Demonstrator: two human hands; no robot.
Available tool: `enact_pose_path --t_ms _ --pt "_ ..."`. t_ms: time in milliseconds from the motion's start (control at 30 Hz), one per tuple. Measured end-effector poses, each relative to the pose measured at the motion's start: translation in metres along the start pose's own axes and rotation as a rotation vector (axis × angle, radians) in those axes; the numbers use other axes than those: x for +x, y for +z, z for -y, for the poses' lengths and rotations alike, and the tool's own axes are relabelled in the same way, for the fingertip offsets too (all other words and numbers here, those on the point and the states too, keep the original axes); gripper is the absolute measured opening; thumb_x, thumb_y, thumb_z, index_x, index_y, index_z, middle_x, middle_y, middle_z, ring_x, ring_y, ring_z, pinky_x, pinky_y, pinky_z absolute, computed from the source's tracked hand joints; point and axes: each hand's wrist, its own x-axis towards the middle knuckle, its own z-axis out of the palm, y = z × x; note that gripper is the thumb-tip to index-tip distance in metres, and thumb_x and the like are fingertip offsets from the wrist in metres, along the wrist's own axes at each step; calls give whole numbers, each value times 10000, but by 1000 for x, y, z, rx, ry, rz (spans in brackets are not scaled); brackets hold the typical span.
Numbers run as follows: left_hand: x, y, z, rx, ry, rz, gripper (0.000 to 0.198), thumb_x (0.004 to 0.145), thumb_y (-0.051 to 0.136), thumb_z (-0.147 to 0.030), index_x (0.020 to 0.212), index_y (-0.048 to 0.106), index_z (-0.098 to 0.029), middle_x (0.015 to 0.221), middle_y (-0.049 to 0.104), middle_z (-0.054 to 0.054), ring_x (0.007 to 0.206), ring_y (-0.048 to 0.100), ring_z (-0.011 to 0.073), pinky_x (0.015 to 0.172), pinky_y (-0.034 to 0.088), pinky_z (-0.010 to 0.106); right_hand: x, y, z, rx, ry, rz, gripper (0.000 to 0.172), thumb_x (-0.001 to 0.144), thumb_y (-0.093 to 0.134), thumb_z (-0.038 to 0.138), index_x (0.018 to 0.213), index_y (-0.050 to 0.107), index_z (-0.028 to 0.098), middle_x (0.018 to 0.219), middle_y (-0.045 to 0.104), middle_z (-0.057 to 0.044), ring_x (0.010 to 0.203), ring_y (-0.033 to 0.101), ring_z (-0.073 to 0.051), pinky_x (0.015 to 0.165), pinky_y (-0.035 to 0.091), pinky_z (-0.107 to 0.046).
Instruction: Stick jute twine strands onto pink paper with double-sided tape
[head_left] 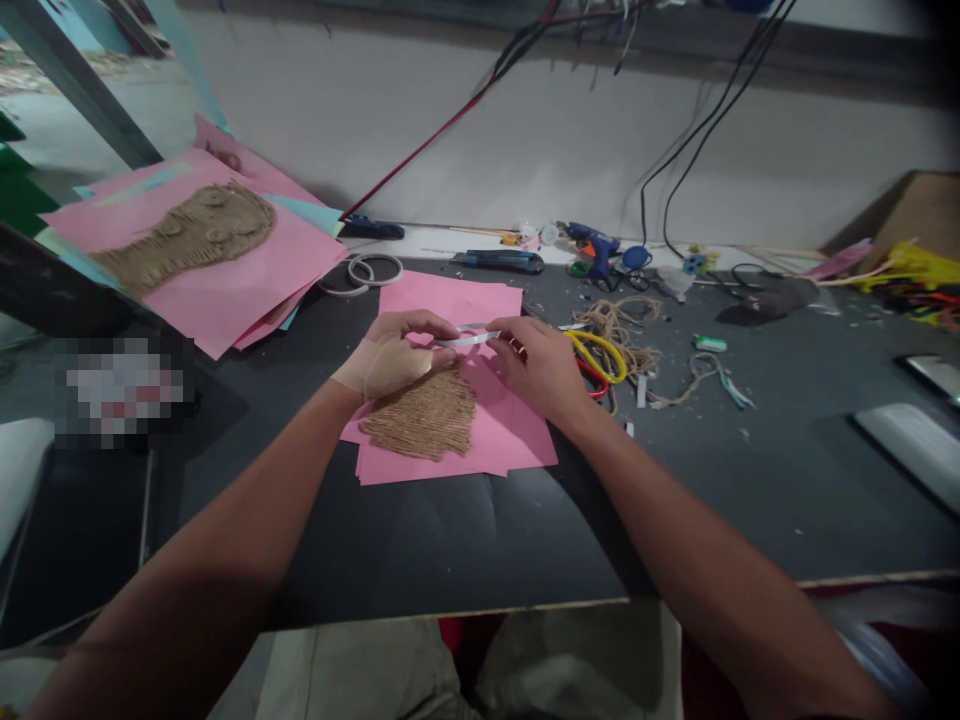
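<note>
Head view: left hand (396, 356) and right hand (538, 362) angled inward, fingers (424, 321) pinching white band (474, 340).

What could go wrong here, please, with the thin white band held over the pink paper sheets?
The thin white band, pinched between left hand and right hand, might slip. The tangled beige twine beside the right hand could snag it. The unevenly stacked pink paper sheets may shift beneath the brown corded piece.

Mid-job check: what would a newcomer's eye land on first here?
Probably the pink sheets at the centre, bearing a brown twine patch, with a thin white band held above by the left hand and right hand. Next, the yellow-and-red scissors beside tangled twine, just right, and the brown shape on the paper pile at left.
</note>
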Motion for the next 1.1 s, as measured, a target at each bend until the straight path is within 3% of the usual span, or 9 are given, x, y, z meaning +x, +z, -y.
enact_pose_path --t_ms 300,567,733,833,967,1100 --pt "0 -1 6 1 24 7 173 721 829 -274 881 809 -212 923 793 68 866 696 192 786 574 324 0 2 -7 124 154 20 242 974 638 289 1199 707 234 954 746 -43 758 659 -163 709 545 -318" --pt "-4 2 -6 40 -3 18 210 757 816 -325 918 832 -192 875 796 67 819 705 203 712 565 311 1 0 2 109 -10 -3 124 952 698 256 1062 749 229 877 710 -28 788 650 -172 756 534 -323" --pt "-3 3 -2 35 11 20 203 774 806 -339 912 843 -195 849 798 64 805 706 199 689 562 298 4 -6 13 77 -19 49 138 969 656 250 1081 734 234 932 713 -38 768 641 -165 748 528 -323" --pt "-4 1 -1 36 24 -26 217 766 805 -361 895 839 -189 862 798 68 810 700 200 681 559 297 12 -27 13 42 15 105 143 960 643 266 1054 741 221 969 736 -57 745 650 -169 740 529 -338" --pt "-6 3 -3 14 10 -62 228 758 798 -352 899 837 -177 845 796 73 786 695 199 652 551 301 23 -73 8 -75 130 262 156 917 652 270 1013 768 229 979 784 -63 838 703 -227 764 526 -380" --pt "-5 6 0 -24 -11 -40 246 752 811 -331 930 836 -163 901 809 90 813 718 217 659 561 317 12 -112 -3 -184 273 566 177 879 659 342 979 780 260 910 792 -67 750 701 -251 639 485 -379"
